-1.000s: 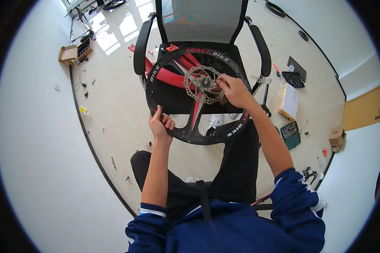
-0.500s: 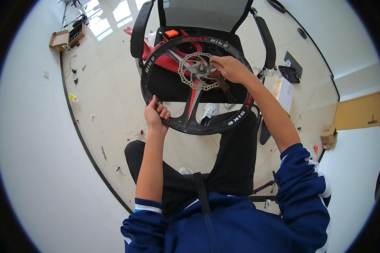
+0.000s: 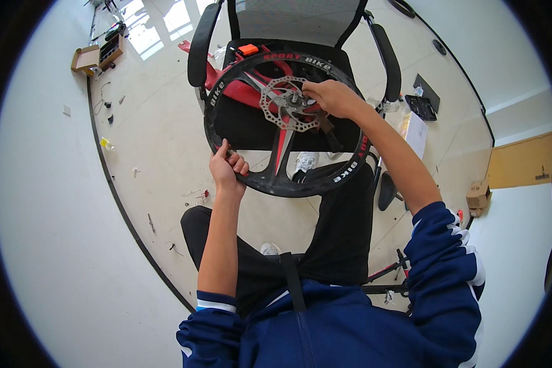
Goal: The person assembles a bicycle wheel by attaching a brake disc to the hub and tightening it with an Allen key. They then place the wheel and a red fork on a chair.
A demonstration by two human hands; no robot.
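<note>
We sit before one black chair (image 3: 300, 21) with two armrests (image 3: 203, 46); its far top is cut off by the frame. Over its seat lies one black wheel (image 3: 281, 147), higher and slightly farther left in our view than a second ago, and almost unmoved since half a second ago. One red frame part (image 3: 245, 93) lies beneath its far left side, partly hidden. Our two hands keep their places: the left hand (image 3: 228, 168) is curled around the near left rim, and the right hand (image 3: 330, 98) has its fingertips together at the far right of one brake disc (image 3: 268, 110); we cannot tell what they pinch. One orange block (image 3: 248, 49) sits just beyond the far rim, its kind hard to make out.
</note>
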